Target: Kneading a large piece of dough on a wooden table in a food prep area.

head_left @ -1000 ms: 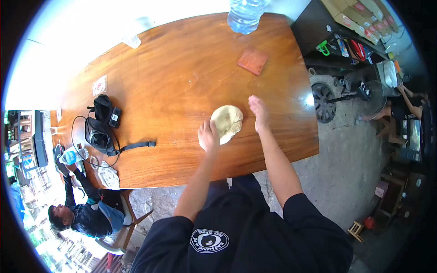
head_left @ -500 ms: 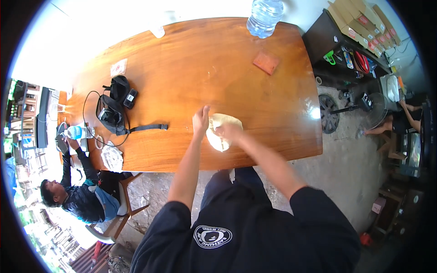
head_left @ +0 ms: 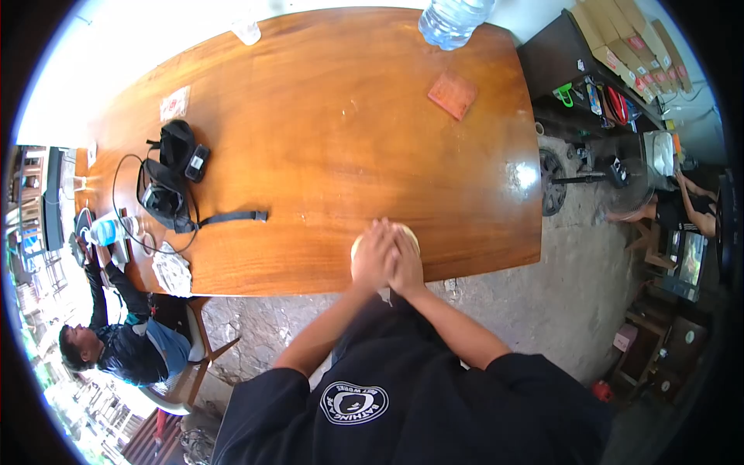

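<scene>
A pale yellow, rounded, soft-looking thing (head_left: pixel 411 233) lies at the near edge of the wooden table (head_left: pixel 310 155), right in front of me. Most of it is hidden under my hands, and I cannot make out its kind. My left hand (head_left: pixel 373 260) rests over its left part, fingers stretched forward. Beside it, my right hand (head_left: pixel 405 265) covers the right part, its fingers also stretched and meeting the left ones at the tips. Both palms face down onto the thing.
On the left lie a black strapped bag (head_left: pixel 164 194), a small black device (head_left: pixel 197 163) and a crumpled plastic bag (head_left: pixel 172 271). A seated person (head_left: pixel 124 341) works there. Far off stand a large water bottle (head_left: pixel 453 23), a plastic cup (head_left: pixel 246 31) and a reddish square (head_left: pixel 452 95).
My hands have come together over the pale thing, which now sits nearer the table's front edge. Earlier my left hand was raised beside it and my right hand was blurred on top.
</scene>
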Demonstrator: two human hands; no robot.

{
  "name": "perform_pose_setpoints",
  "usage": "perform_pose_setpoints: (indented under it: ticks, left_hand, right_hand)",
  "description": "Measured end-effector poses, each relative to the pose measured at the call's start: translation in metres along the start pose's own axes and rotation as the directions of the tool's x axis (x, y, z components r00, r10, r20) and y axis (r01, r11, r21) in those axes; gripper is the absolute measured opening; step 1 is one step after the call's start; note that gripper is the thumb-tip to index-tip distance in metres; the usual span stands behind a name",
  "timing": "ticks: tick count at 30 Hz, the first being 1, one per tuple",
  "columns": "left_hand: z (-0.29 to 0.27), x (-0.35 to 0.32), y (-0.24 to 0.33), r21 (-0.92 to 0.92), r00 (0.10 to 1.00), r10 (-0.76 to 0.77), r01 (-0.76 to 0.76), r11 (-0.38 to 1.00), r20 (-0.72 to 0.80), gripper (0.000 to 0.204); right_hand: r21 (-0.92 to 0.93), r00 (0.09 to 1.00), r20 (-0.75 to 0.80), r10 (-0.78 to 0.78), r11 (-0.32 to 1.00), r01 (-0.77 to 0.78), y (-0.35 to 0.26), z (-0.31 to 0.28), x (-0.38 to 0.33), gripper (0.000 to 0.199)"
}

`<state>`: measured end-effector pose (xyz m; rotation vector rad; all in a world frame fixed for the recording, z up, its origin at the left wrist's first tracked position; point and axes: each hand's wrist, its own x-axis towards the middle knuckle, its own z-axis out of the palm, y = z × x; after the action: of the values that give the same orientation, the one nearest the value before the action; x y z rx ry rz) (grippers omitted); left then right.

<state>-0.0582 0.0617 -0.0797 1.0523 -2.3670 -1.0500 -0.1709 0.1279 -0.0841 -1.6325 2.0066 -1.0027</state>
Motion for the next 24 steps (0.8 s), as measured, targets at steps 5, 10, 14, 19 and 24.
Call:
perform_pose_setpoints:
  ticks: [5, 10, 14, 19, 24]
  left_hand:
    - [0.014, 0.013, -0.021, 0.174, 0.998, 0.042, -0.034, 0.984, -0.042, 0.060]
    - [-0.003, 0.120, -0.062, 0.250, 0.968, -0.074, 0.135, 0.959, -0.240, 0.059]
    - [-0.021, 0.179, -0.065, 0.279, 0.904, -0.191, 0.310, 0.909, -0.383, 0.061]
    - [-0.011, 0.178, -0.064, 0.050, 0.885, -0.371, 0.400, 0.915, -0.282, 0.069]
    - [-0.027, 0.100, -0.028, 0.005, 0.883, -0.460, 0.463, 0.886, -0.096, 0.072]
  right_hand:
    - [-0.255, 0.995, 0.087, 0.057, 0.966, -0.033, 0.011, 0.003, 0.013, 0.052]
    - [-0.439, 0.999, -0.014, 0.041, 0.897, -0.043, 0.027, 0.017, 0.126, 0.047]
    - [-0.427, 0.999, -0.020, 0.028, 0.904, -0.034, 0.044, 0.017, 0.195, 0.043]
    - [-0.362, 0.992, 0.114, -0.055, 0.927, 0.093, 0.087, 0.024, 0.225, 0.043]
    - [0.800, 0.925, 0.105, 0.366, 0.521, -0.297, 0.090, -0.070, 0.194, 0.048]
